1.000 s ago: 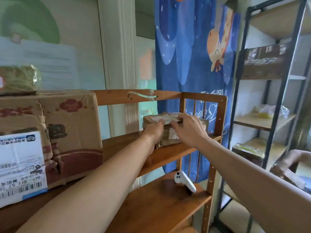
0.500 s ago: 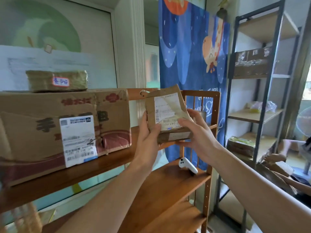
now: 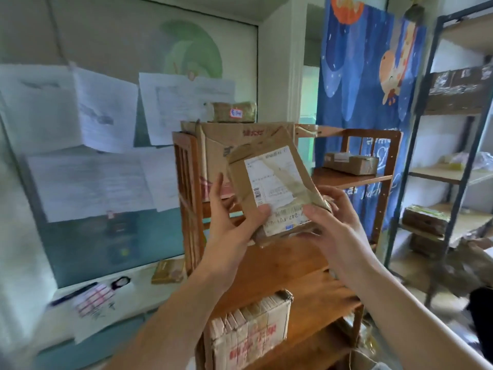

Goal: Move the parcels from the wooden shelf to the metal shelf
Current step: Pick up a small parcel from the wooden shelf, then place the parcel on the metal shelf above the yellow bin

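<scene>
Two hands, left (image 3: 232, 225) and right (image 3: 333, 222), grasping flat brown labelled parcel (image 3: 269, 188), upright, tilted; grey metal shelf (image 3: 410, 161) lies well right, right hand nearer.

Brown cardboard parcel (image 3: 269, 193), creased and matt, with a white paper label under shiny clear tape. Wooden shelf (image 3: 344, 180) in warm reddish-brown wood, smooth with a slight sheen. Metal shelf (image 3: 418, 145) with a dark matt frame and pale boards. Big box (image 3: 240, 140) of worn matt cardboard. Blue curtain (image 3: 360, 76) of soft printed cloth. Thin white paper sheets (image 3: 106, 113) on the wall.
</scene>
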